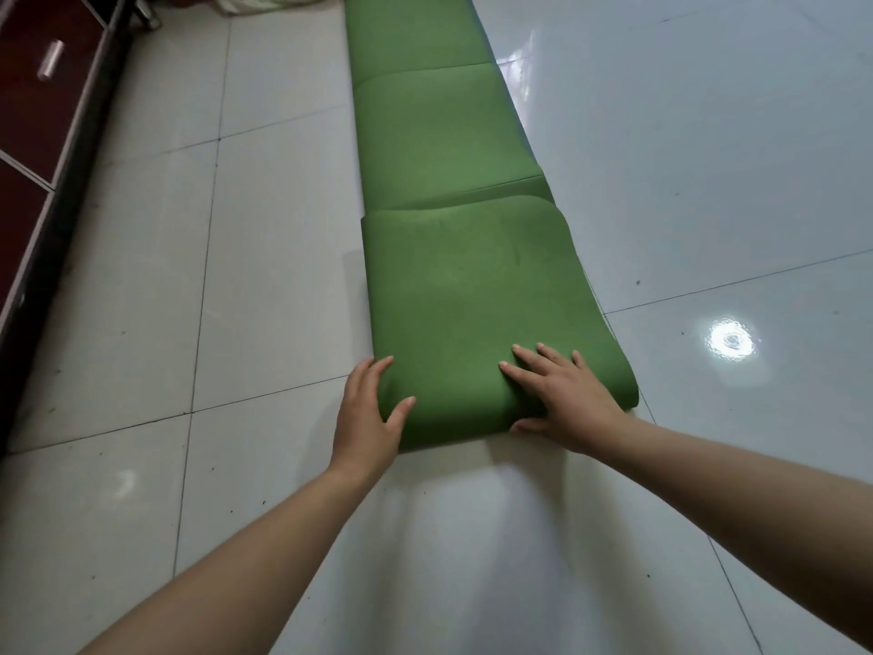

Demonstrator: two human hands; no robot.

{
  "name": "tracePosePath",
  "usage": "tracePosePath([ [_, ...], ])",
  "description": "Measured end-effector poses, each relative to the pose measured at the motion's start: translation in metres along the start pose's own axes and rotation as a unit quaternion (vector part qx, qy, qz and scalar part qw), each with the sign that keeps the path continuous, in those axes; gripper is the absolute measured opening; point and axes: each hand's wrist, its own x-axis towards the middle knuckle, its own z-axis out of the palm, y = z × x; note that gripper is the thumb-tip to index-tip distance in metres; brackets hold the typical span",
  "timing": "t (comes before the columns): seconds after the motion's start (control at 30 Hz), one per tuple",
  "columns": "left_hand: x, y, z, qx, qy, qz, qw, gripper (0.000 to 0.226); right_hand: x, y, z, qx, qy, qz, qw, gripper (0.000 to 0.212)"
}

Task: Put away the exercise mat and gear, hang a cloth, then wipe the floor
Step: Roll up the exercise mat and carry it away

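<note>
A long green exercise mat [439,134] lies on the white tiled floor and runs away from me to the top edge of the view. Its near end is folded over onto itself into a flat flap [472,286] with a rounded front edge. My left hand [366,418] grips the left corner of that folded edge, thumb on top and fingers along the side. My right hand [562,394] presses flat on the fold's right part, fingers spread, thumb under the front edge.
A dark red cabinet [33,96] with a metal handle runs along the left wall. A pale bundle of cloth [264,0] lies on the floor at the top, left of the mat. Glossy floor tiles [708,182] reflect a lamp on the right.
</note>
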Motion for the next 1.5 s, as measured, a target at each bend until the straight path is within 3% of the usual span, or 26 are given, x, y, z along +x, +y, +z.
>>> tracePosePath([
  [0.13, -0.002, -0.003, -0.004, -0.161, -0.033, -0.124, 0.979, 0.058, 0.0, 0.003, 0.003, -0.006, -0.003, -0.005, 1.0, 0.082],
  [0.2, -0.005, -0.005, -0.003, -0.169, -0.031, -0.143, 0.975, 0.054, 0.0, 0.003, 0.004, -0.01, -0.002, -0.006, 1.0, 0.082],
  [0.5, -0.013, -0.013, -0.001, -0.133, -0.034, -0.146, 0.98, 0.04, -0.002, -0.002, 0.002, -0.017, -0.003, 0.005, 1.0, 0.081],
  [0.9, -0.013, -0.012, -0.009, -0.219, -0.101, -0.205, 0.948, 0.038, -0.004, -0.003, 0.003, -0.004, 0.006, 0.016, 1.0, 0.082],
  [1.13, -0.009, 0.0, -0.021, -0.233, -0.115, -0.177, 0.949, 0.037, -0.012, -0.007, -0.009, 0.009, 0.015, 0.027, 0.999, 0.083],
  [1.5, -0.002, 0.06, -0.071, -0.208, -0.079, -0.148, 0.964, 0.038, -0.03, -0.04, -0.026, 0.023, 0.114, -0.041, 0.992, 0.097],
])
